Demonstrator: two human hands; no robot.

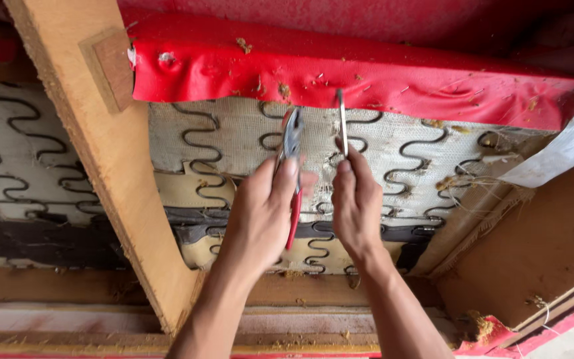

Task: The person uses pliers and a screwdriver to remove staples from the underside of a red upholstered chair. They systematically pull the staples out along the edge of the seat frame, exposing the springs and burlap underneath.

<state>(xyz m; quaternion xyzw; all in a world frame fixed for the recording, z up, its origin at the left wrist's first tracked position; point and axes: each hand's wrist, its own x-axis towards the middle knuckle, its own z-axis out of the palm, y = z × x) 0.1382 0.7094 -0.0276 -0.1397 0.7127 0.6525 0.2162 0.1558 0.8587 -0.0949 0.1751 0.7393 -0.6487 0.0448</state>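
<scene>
Gripping red-handled metal pliers (291,149), left hand (260,213) closes; right hand (355,203) pinches a thin metal rod (343,123) below the red vinyl fabric edge (340,76); levering gently seems wise.

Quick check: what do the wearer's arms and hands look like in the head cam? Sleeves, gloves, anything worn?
Both forearms are bare, no sleeves in view. The left hand and right hand wear no gloves. No watch, ring or wristband shows on either. Fingernails look short and unpainted.

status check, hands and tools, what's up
Left hand grips red-handled pliers. Right hand holds thin metal tool, tip at red cover. Nothing between them.
</scene>
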